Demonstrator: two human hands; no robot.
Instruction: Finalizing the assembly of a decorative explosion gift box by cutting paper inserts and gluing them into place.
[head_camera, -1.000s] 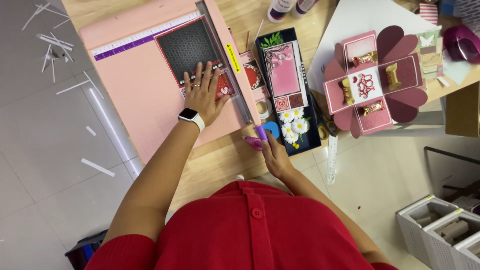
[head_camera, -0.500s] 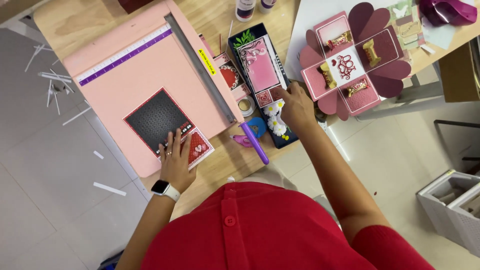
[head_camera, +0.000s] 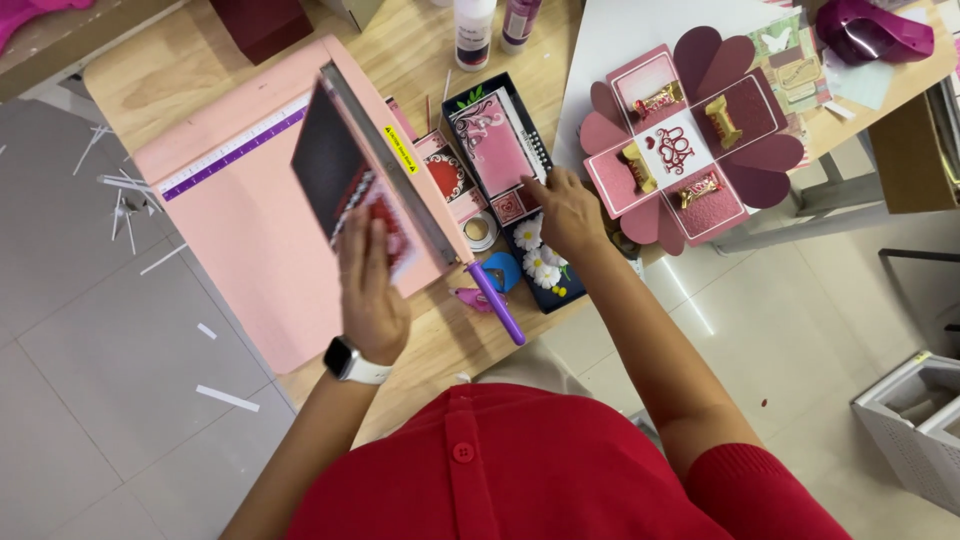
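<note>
My left hand (head_camera: 370, 290), with a white watch on the wrist, holds a black card with a red patterned end (head_camera: 335, 175) tilted up off the pink paper trimmer (head_camera: 240, 250). The card stands beside the trimmer's blade arm, whose purple handle (head_camera: 497, 303) points toward me. My right hand (head_camera: 565, 212) rests on a black tray (head_camera: 530, 270) that holds a pink decorated panel (head_camera: 495, 145) and white paper daisies (head_camera: 535, 262). Its fingertips touch the panel's near corner, and I see nothing gripped in them.
An opened pink box with heart flaps and wrapped sweets (head_camera: 690, 150) lies on a white sheet at the right. Bottles (head_camera: 473, 25) stand at the table's far edge. White paper strips (head_camera: 120, 200) litter the floor at the left. A white basket (head_camera: 915, 420) sits at the lower right.
My left hand has lifted the black card off the trimmer bed and tilted it upright. My right hand has shifted from the daisies to the pink panel's corner.
</note>
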